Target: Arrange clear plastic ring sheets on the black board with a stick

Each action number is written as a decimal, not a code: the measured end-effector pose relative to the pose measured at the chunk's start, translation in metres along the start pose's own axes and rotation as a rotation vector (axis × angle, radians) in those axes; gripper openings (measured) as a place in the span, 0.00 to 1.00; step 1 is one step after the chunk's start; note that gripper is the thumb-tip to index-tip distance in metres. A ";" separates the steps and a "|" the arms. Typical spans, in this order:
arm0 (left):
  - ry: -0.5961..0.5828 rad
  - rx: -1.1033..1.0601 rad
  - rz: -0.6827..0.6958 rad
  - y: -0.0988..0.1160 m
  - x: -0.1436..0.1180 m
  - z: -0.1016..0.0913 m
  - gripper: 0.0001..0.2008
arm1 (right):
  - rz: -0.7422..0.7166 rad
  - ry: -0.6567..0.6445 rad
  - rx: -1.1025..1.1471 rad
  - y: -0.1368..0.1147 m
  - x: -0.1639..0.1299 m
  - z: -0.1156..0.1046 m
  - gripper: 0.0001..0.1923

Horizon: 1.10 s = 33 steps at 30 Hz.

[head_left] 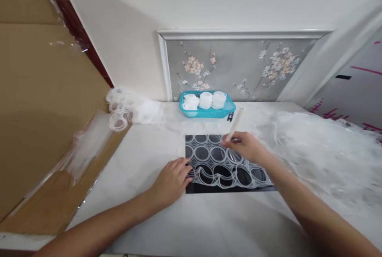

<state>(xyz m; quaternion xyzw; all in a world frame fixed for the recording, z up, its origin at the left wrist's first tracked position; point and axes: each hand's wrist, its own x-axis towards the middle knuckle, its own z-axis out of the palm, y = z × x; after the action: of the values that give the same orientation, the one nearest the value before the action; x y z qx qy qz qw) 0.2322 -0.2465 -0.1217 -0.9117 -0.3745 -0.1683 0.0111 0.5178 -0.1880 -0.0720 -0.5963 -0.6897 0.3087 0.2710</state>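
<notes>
Head view, teal basket [207,112] behind hands, lace heap [316,149] right

The right hand [246,145] hides the lower end of the white stick [235,123]. The heap of white mesh [322,157] runs off the right edge. The basket's [207,113] white contents are too blurred to identify.

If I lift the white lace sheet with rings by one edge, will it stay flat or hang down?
The lace sheet would probably droop: its near edge already ripples over the black mat. It looks thin, mostly holes, so likely very light. The left hand pins it, suggesting it slides easily.
</notes>
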 end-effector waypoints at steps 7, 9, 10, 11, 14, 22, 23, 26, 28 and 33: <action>-0.053 0.136 -0.020 0.013 -0.014 0.013 0.21 | -0.084 -0.117 0.441 -0.037 0.020 0.111 0.18; -0.066 0.119 -0.023 0.011 -0.013 0.012 0.23 | -0.108 -0.115 0.454 -0.033 0.023 0.121 0.17; -0.073 0.105 -0.016 0.009 -0.012 0.011 0.23 | -0.120 -0.109 0.447 -0.031 0.023 0.124 0.17; -0.077 0.089 -0.007 0.008 -0.011 0.010 0.23 | -0.128 -0.100 0.435 -0.029 0.023 0.125 0.17; -0.089 0.058 0.002 0.004 -0.007 0.006 0.23 | -0.136 -0.087 0.392 -0.026 0.020 0.126 0.15; -0.124 0.104 -0.008 0.008 -0.004 0.004 0.21 | -0.170 -0.089 0.380 -0.026 0.018 0.128 0.11; -0.124 0.104 -0.013 0.008 -0.005 0.004 0.21 | -0.168 -0.090 0.390 -0.026 0.018 0.128 0.11; -0.116 0.094 -0.017 0.007 -0.005 0.004 0.22 | -0.164 -0.094 0.390 -0.028 0.019 0.126 0.11; -0.118 0.070 -0.020 0.007 -0.004 0.004 0.21 | -0.172 -0.103 0.373 -0.028 0.019 0.125 0.10; -0.179 -0.077 -0.119 0.009 0.002 -0.003 0.19 | -0.297 -0.037 0.190 -0.026 0.016 0.124 0.06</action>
<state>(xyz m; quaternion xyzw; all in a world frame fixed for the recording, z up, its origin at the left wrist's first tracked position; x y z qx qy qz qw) 0.2383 -0.2519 -0.1175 -0.8990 -0.4210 -0.1006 -0.0673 0.4069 -0.1873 -0.1348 -0.4538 -0.7426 0.3401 0.3563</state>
